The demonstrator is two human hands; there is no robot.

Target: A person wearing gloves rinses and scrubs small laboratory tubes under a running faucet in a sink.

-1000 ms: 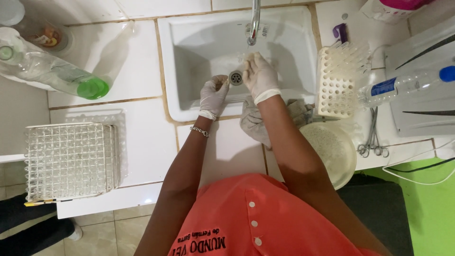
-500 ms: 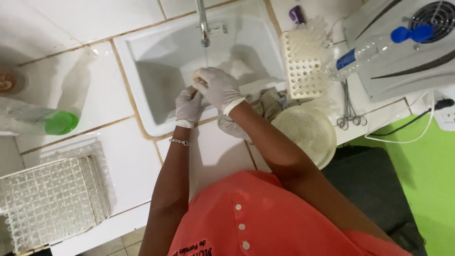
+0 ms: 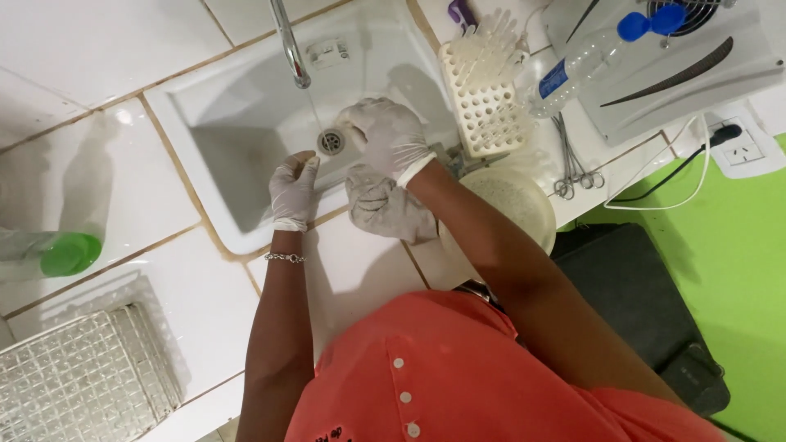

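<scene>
Sink point(image 3: 237, 123), white and square, set into the tiled counter point(image 3: 106, 49), right under both gloved hands. Left hand point(image 3: 293, 190) at the front rim, fingers curled narrow with tips pinched together; hard to tell whether anything small sits between them. Right hand point(image 3: 386, 135) just past the left, over the basin beside the drain point(image 3: 330, 142), fingers bent loosely downward, closed around nothing that shows. Thin stream of water from the tap point(image 3: 288, 41) falling toward the drain, between the two sets of fingertips. Hands near each other, not touching.

Just behind the right fingers, toward the body: grey rag point(image 3: 385, 205), crumpled on the rim and the counter, next to the right forearm. Beyond the right knuckles, on the outer side: white rack point(image 3: 483, 106) with tubes, leaning at the sink edge. Further out from that: clear bottle point(image 3: 589, 61) with a blue cap lying on a white appliance point(image 3: 704, 74), metal scissors point(image 3: 569, 168) on the counter, round cream bowl point(image 3: 516, 205) beside the right elbow. Well out from the left fingers: green-capped bottle point(image 3: 53, 254) on its side, and a glass grid tray point(image 3: 82, 381) near the counter edge. Bracelet point(image 3: 285, 258) on the left wrist, below the glove cuff.
</scene>
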